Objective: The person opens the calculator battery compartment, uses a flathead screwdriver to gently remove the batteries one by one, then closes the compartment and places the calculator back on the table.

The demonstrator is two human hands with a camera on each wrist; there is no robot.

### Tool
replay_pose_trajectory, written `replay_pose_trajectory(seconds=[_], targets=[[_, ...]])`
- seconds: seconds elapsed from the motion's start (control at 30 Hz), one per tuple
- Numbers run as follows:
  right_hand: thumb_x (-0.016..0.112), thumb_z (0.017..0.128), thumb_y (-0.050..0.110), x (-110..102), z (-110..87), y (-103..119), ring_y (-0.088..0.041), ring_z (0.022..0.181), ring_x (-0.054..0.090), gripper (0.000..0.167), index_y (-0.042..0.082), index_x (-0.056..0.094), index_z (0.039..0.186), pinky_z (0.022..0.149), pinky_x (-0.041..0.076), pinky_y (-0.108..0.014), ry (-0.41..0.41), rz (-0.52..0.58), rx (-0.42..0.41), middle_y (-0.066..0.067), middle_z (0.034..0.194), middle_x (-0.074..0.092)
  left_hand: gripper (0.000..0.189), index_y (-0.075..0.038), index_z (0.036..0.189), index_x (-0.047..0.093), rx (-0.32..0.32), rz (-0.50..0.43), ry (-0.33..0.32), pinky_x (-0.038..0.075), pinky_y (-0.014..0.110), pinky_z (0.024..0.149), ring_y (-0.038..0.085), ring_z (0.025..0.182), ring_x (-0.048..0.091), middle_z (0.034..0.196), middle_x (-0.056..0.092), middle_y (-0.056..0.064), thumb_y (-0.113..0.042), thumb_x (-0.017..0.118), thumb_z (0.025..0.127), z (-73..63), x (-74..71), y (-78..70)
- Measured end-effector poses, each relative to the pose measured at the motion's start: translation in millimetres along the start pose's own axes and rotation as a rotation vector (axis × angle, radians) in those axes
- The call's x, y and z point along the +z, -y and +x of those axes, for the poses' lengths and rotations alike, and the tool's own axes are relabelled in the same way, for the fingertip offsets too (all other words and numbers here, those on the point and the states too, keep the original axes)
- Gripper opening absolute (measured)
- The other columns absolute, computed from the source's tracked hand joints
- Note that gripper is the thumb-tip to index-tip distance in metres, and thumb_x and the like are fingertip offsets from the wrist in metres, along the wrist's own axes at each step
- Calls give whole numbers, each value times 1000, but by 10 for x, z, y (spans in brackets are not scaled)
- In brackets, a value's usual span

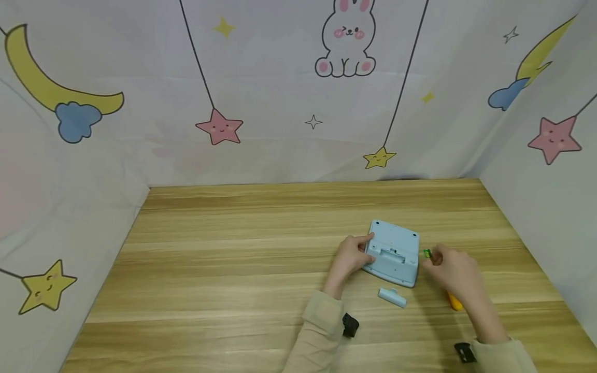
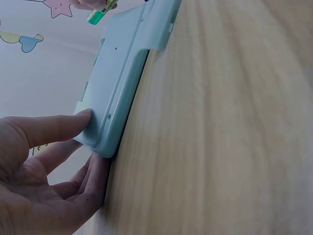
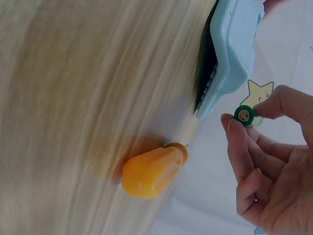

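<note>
A light-blue calculator [image 1: 396,239] lies face down, its battery compartment uncovered. My left hand [image 1: 347,257] grips its left side; in the left wrist view the thumb [image 2: 80,123] presses on the back while other fingers sit at the edge below. Just off the calculator's right side, my right hand [image 1: 457,272] pinches a small green battery [image 3: 244,116] between thumb and fingertips. One round end of the battery faces the right wrist camera. Nearer to me lies the light-blue battery cover [image 1: 392,297], apart from the calculator.
A screwdriver with an orange handle [image 3: 152,172] lies on the wooden table [image 1: 242,269] under my right hand, partly hidden in the head view. A white cloth backdrop [image 1: 275,155] with printed stars and a rabbit closes off the back and both sides.
</note>
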State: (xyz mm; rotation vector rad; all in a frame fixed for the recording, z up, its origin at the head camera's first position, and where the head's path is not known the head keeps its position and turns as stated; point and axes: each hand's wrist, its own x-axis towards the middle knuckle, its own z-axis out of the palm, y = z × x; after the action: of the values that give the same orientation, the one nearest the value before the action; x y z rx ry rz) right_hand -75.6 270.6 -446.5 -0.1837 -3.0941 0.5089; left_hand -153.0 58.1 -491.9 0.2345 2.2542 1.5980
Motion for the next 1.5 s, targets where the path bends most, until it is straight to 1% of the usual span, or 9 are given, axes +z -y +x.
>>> replay_pose_trajectory(seconds=[0.1, 0.17, 0.27, 0.33, 0.63, 0.87, 1.0, 1.27, 1.5], targets=[[59, 83, 24, 2, 2, -4, -16, 56, 42, 23, 4, 57, 71, 50, 32, -28, 12, -2, 48, -4, 61, 52, 62, -14, 131, 60, -1, -3, -2, 34, 18, 53, 10, 62, 39, 73, 49, 1, 7, 73, 74, -4, -2, 2], [59, 82, 23, 16, -2, 0, -14, 53, 35, 27, 11, 47, 60, 48, 27, -27, 13, -11, 60, 1, 56, 39, 62, -13, 131, 60, 1, -8, 0, 33, 18, 52, 10, 61, 38, 72, 46, 0, 7, 73, 74, -10, -4, 3], [58, 81, 22, 46, -12, 2, -12, 52, 29, 35, 17, 36, 54, 47, 23, -27, 23, -28, 62, 5, 53, 28, 62, -13, 131, 59, 5, -15, 4, 31, 19, 52, 10, 59, 35, 69, 42, -1, 7, 72, 74, -20, -5, 1], [58, 82, 21, 66, -20, 5, -11, 51, 28, 36, 17, 36, 54, 47, 23, -26, 31, -38, 61, 5, 52, 28, 62, -12, 131, 59, 5, -21, 7, 30, 19, 51, 10, 58, 34, 68, 40, -2, 8, 72, 74, -27, -5, -2], [60, 84, 21, 143, -37, 37, -12, 48, 32, 41, 15, 38, 49, 45, 27, -25, 55, -64, 63, 4, 50, 32, 62, -13, 131, 60, 5, -1, -4, 32, 18, 52, 10, 60, 37, 72, 45, 0, 7, 73, 74, -29, 3, -12], [59, 83, 20, 183, -30, 7, -10, 47, 28, 42, 16, 36, 49, 43, 24, -22, 68, -87, 60, 4, 49, 29, 61, -13, 131, 60, 13, 17, -12, 33, 18, 52, 10, 61, 37, 73, 46, 0, 6, 74, 74, -33, 18, -6], [57, 84, 20, 191, -25, -9, -10, 48, 26, 41, 16, 35, 50, 43, 23, -22, 89, -92, 74, 5, 50, 28, 61, -13, 130, 60, 18, 13, -16, 33, 18, 52, 10, 61, 37, 72, 46, 0, 6, 74, 74, -31, 26, -1], [56, 85, 18, 195, -21, 6, -10, 48, 26, 42, 17, 35, 49, 43, 24, -22, 128, -90, 101, 5, 50, 27, 61, -14, 131, 60, 6, 20, -17, 34, 18, 54, 11, 65, 39, 78, 48, 2, 6, 74, 74, -25, 43, 5], [57, 85, 16, 199, -18, 20, -11, 48, 28, 42, 17, 35, 49, 44, 25, -22, 131, -100, 106, 4, 50, 28, 61, -14, 131, 60, 11, 15, -15, 33, 18, 54, 11, 65, 37, 78, 45, 1, 6, 73, 74, -33, 33, 13]])
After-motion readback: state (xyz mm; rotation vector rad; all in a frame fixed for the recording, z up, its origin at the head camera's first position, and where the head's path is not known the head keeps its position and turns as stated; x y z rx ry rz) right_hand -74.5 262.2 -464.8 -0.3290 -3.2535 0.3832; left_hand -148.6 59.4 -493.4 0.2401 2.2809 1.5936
